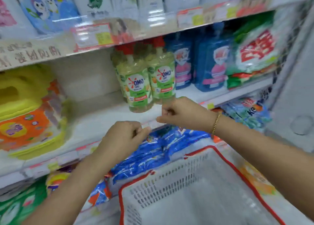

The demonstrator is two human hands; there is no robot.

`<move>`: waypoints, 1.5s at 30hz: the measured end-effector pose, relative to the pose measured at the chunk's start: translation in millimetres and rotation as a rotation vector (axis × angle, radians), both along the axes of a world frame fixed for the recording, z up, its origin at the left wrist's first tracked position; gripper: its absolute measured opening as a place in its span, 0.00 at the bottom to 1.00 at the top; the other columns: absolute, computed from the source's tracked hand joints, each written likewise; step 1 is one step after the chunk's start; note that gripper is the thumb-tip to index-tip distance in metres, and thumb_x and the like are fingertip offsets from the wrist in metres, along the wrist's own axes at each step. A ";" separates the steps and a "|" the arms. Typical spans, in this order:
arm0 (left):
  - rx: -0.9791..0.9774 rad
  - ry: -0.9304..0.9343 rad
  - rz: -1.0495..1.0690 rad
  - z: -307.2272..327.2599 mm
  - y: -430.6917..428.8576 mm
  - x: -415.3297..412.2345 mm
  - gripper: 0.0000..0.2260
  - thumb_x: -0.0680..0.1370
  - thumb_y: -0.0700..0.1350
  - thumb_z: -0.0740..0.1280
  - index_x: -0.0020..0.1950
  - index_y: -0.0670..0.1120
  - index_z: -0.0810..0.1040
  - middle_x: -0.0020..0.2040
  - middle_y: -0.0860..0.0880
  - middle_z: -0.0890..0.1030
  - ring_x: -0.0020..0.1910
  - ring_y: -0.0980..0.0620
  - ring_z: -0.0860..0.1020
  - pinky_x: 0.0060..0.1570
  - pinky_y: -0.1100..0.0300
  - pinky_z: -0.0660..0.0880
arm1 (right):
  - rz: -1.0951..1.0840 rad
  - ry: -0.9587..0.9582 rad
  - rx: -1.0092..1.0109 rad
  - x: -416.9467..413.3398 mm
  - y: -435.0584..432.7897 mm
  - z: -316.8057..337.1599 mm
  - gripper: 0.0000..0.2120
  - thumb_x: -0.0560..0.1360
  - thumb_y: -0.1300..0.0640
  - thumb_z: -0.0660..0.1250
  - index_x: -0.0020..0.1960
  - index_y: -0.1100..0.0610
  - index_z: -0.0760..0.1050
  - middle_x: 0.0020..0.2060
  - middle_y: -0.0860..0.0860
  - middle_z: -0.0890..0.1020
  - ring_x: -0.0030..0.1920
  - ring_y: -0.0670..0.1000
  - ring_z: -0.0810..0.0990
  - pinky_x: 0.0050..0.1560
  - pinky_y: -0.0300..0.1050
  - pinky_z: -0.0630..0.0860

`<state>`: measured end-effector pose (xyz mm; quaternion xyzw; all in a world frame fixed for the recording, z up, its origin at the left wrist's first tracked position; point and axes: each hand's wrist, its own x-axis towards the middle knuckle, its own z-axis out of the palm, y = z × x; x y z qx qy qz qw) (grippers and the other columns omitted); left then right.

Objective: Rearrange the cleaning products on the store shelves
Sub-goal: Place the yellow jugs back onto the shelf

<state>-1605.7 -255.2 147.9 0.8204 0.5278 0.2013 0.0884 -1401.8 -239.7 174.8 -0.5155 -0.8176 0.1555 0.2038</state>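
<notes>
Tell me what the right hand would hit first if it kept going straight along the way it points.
Probably the base of the front green OMO bottle, up and left of the right hand on the middle shelf. Depth is unclear; the bottle may stand further back.

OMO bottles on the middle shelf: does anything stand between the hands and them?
Nothing visible does. The OMO bottles stand near the front of the middle shelf; the right hand is just before the right bottle's base, the left hand lower at the shelf's edge, with only bare shelf between.
</notes>
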 end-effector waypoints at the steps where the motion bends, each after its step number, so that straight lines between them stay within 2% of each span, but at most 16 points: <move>1: -0.072 0.024 -0.073 -13.3 6.1 22.4 0.20 0.78 0.55 0.64 0.29 0.48 0.68 0.24 0.51 0.70 0.26 0.56 0.67 0.31 0.60 0.63 | -0.035 -0.056 -0.014 34.9 -3.8 -6.4 0.12 0.74 0.50 0.69 0.38 0.57 0.75 0.33 0.50 0.77 0.34 0.47 0.72 0.39 0.43 0.69; 4: -0.242 0.068 -0.262 -55.9 17.1 94.3 0.14 0.78 0.53 0.66 0.38 0.45 0.76 0.34 0.48 0.78 0.34 0.53 0.74 0.37 0.58 0.69 | -0.181 -0.186 -0.139 139.1 -13.7 -40.0 0.08 0.74 0.51 0.69 0.47 0.56 0.76 0.43 0.51 0.79 0.41 0.49 0.73 0.42 0.42 0.69; 7: -0.330 0.018 -0.375 -100.1 17.3 169.4 0.07 0.77 0.49 0.67 0.49 0.46 0.79 0.48 0.50 0.82 0.47 0.54 0.78 0.49 0.60 0.72 | -0.406 -0.257 -0.295 231.8 -30.3 -87.1 0.15 0.74 0.51 0.69 0.56 0.57 0.74 0.51 0.54 0.79 0.43 0.49 0.71 0.41 0.39 0.66; 10: -0.438 -0.078 -0.377 -143.4 7.3 242.0 0.11 0.77 0.46 0.68 0.58 0.46 0.79 0.55 0.50 0.81 0.56 0.54 0.78 0.55 0.62 0.72 | -0.639 -0.218 -0.401 302.3 -54.2 -137.1 0.20 0.73 0.51 0.71 0.61 0.56 0.73 0.55 0.54 0.79 0.47 0.50 0.75 0.46 0.38 0.67; 13: -0.597 -0.095 -0.369 -179.1 -5.5 300.5 0.16 0.78 0.45 0.65 0.65 0.46 0.75 0.64 0.50 0.76 0.63 0.52 0.74 0.61 0.62 0.70 | -0.812 -0.167 -0.519 342.7 -69.5 -185.4 0.25 0.72 0.50 0.72 0.66 0.56 0.70 0.59 0.54 0.78 0.57 0.54 0.77 0.53 0.42 0.71; 17: -0.823 -0.101 -0.283 -214.6 1.4 348.0 0.17 0.79 0.44 0.64 0.67 0.46 0.73 0.66 0.49 0.75 0.63 0.52 0.74 0.53 0.66 0.68 | -0.837 -0.059 -0.610 352.8 -67.0 -236.9 0.29 0.74 0.52 0.70 0.71 0.58 0.66 0.63 0.55 0.75 0.63 0.55 0.73 0.59 0.42 0.69; 21: -1.015 -0.101 -0.247 -237.9 16.8 373.4 0.17 0.78 0.43 0.65 0.67 0.43 0.74 0.64 0.45 0.78 0.59 0.49 0.76 0.59 0.57 0.73 | -0.762 -0.081 -0.667 344.5 -48.9 -260.3 0.24 0.76 0.56 0.67 0.70 0.58 0.68 0.65 0.56 0.74 0.65 0.55 0.72 0.60 0.43 0.69; 23: -1.044 -0.120 -0.240 -253.1 22.5 382.6 0.21 0.74 0.47 0.67 0.66 0.45 0.74 0.63 0.45 0.78 0.60 0.46 0.77 0.62 0.50 0.73 | -0.721 -0.135 -0.713 339.1 -43.2 -262.3 0.20 0.75 0.56 0.66 0.65 0.61 0.73 0.59 0.57 0.77 0.59 0.55 0.75 0.54 0.43 0.72; 27: -1.069 -0.145 -0.227 -289.7 27.9 392.2 0.30 0.61 0.57 0.64 0.61 0.47 0.74 0.58 0.43 0.79 0.58 0.44 0.78 0.61 0.45 0.74 | -0.659 -0.197 -0.801 322.1 -40.9 -259.6 0.09 0.76 0.56 0.64 0.49 0.62 0.77 0.39 0.53 0.73 0.43 0.51 0.71 0.39 0.40 0.66; 29: -1.043 -0.199 -0.201 -280.2 22.4 387.6 0.27 0.63 0.53 0.65 0.61 0.48 0.75 0.58 0.45 0.80 0.58 0.45 0.78 0.60 0.46 0.75 | -0.681 -0.171 -0.796 320.2 -40.7 -249.9 0.08 0.75 0.55 0.65 0.41 0.58 0.72 0.33 0.49 0.69 0.40 0.50 0.70 0.37 0.39 0.66; 32: -1.034 -0.341 -0.130 -245.6 8.2 376.4 0.24 0.73 0.43 0.70 0.68 0.45 0.70 0.60 0.50 0.75 0.63 0.47 0.74 0.64 0.49 0.72 | -0.740 -0.115 -0.787 318.0 -41.9 -217.9 0.15 0.72 0.53 0.69 0.33 0.57 0.67 0.33 0.49 0.69 0.34 0.48 0.68 0.30 0.38 0.64; 34: -1.008 -0.410 -0.090 -233.4 5.9 365.6 0.22 0.76 0.40 0.69 0.69 0.43 0.69 0.59 0.50 0.74 0.62 0.48 0.74 0.64 0.52 0.71 | -0.709 -0.137 -0.769 305.9 -42.6 -192.1 0.16 0.71 0.52 0.70 0.32 0.56 0.67 0.33 0.49 0.70 0.32 0.47 0.68 0.28 0.38 0.64; 36: -0.956 -0.489 -0.027 -218.4 5.6 348.7 0.20 0.76 0.41 0.70 0.66 0.43 0.70 0.57 0.51 0.75 0.58 0.49 0.75 0.60 0.55 0.73 | -0.653 -0.201 -0.742 288.9 -43.6 -162.3 0.16 0.71 0.52 0.70 0.32 0.56 0.67 0.30 0.49 0.69 0.29 0.47 0.67 0.27 0.39 0.64; 39: -0.938 -0.702 0.031 -191.8 2.7 316.0 0.12 0.75 0.42 0.71 0.55 0.45 0.72 0.53 0.50 0.76 0.55 0.47 0.76 0.56 0.53 0.74 | -0.595 -0.229 -0.622 265.5 -49.0 -107.8 0.13 0.73 0.52 0.69 0.37 0.59 0.71 0.31 0.50 0.70 0.31 0.47 0.68 0.29 0.40 0.64; 42: -0.923 -0.918 -0.015 -166.4 3.4 282.9 0.19 0.66 0.44 0.79 0.51 0.47 0.73 0.51 0.47 0.80 0.53 0.45 0.79 0.55 0.50 0.76 | -0.542 -0.185 -0.487 238.8 -59.1 -48.2 0.12 0.74 0.52 0.69 0.43 0.61 0.72 0.35 0.52 0.72 0.38 0.51 0.70 0.32 0.42 0.63; 45: -0.704 -0.872 -0.077 -135.0 5.5 246.1 0.23 0.67 0.39 0.78 0.56 0.49 0.71 0.52 0.53 0.77 0.56 0.48 0.78 0.50 0.60 0.77 | -0.445 -0.077 -0.339 200.6 -63.9 7.2 0.11 0.74 0.53 0.70 0.45 0.62 0.75 0.39 0.54 0.73 0.39 0.52 0.70 0.35 0.45 0.63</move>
